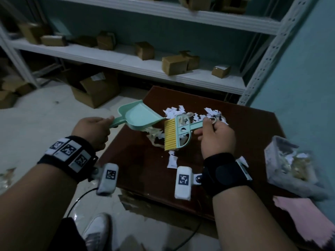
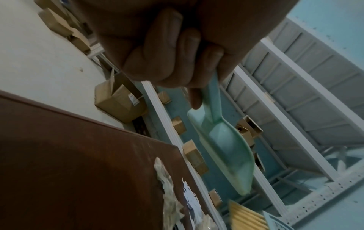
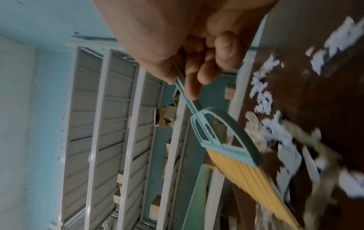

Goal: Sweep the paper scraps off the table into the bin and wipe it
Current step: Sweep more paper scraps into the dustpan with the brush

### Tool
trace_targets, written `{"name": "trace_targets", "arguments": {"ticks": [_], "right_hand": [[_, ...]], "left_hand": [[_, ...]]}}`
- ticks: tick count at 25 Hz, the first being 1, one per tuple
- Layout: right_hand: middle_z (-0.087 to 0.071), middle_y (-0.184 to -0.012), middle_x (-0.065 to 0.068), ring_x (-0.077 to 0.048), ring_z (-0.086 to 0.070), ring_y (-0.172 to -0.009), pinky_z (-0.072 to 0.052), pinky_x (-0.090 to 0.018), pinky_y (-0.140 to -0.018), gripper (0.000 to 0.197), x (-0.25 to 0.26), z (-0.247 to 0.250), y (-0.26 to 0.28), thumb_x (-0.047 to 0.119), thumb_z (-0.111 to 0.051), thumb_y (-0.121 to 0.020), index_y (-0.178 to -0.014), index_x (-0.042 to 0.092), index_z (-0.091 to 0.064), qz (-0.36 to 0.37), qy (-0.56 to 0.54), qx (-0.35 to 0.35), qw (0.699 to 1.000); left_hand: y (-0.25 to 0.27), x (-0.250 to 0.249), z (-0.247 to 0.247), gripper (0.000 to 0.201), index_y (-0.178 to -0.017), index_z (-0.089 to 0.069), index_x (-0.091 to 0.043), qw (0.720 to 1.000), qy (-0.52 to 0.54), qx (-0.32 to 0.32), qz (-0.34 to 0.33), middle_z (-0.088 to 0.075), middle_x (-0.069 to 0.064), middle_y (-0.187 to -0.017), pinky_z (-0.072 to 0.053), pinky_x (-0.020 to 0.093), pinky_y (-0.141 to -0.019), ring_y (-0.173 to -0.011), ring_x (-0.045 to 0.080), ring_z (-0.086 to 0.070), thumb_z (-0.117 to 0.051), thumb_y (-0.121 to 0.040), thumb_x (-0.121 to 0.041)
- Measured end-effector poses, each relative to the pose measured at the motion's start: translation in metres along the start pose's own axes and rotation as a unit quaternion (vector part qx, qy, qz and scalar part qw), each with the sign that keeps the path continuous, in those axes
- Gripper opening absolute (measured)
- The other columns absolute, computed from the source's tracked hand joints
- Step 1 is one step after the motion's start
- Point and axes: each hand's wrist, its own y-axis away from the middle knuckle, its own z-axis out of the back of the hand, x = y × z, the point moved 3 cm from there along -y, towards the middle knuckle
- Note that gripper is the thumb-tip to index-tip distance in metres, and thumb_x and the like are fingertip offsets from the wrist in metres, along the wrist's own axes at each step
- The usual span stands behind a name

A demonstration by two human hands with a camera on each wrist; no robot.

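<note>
White and beige paper scraps (image 1: 192, 115) lie spread over the dark brown table (image 1: 145, 169). My left hand (image 1: 94, 129) grips the handle of a mint-green dustpan (image 1: 139, 115), held above the table's left edge with its mouth facing the scraps. The pan looks empty in the left wrist view (image 2: 226, 147). My right hand (image 1: 215, 136) grips the handle of a small green brush with yellow bristles (image 1: 175, 133), raised a little above the scraps beside the pan's lip. The brush (image 3: 246, 155) hangs over the blurred scraps (image 3: 285, 140) in the right wrist view.
A clear plastic bag (image 1: 288, 163) with scraps inside sits on the table's right side, next to a pink cloth (image 1: 308, 220). White shelving (image 1: 126, 60) with cardboard boxes stands behind the table. An open box (image 1: 94, 91) is on the floor at left. No bin shows.
</note>
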Motion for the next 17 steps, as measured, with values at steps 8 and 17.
{"name": "trace_targets", "arguments": {"ticks": [8,17], "right_hand": [[-0.081,-0.079,-0.002,-0.015,-0.073,-0.061,-0.051,-0.031,-0.05,0.025,-0.004,-0.09,0.016,0.028,-0.059,-0.106,-0.088,0.015,-0.07,-0.131,-0.102,0.125,0.978],[-0.075,-0.076,-0.009,-0.029,-0.074,-0.071,-0.064,-0.047,-0.069,0.044,-0.028,-0.085,-0.009,0.044,-0.054,-0.101,-0.071,0.012,-0.058,-0.079,0.162,0.079,0.981]], "left_hand": [[-0.024,0.003,0.003,0.034,-0.088,-0.072,-0.005,0.994,0.089,-0.057,0.032,-0.04,0.001,-0.052,-0.026,0.021,-0.042,-0.037,0.016,-0.03,-0.067,-0.097,-0.037],[-0.028,0.01,0.0,0.041,-0.093,-0.075,0.001,0.998,0.047,-0.037,0.005,-0.044,0.0,-0.052,-0.03,0.024,-0.044,-0.039,0.017,-0.034,-0.068,-0.096,-0.04]]}}
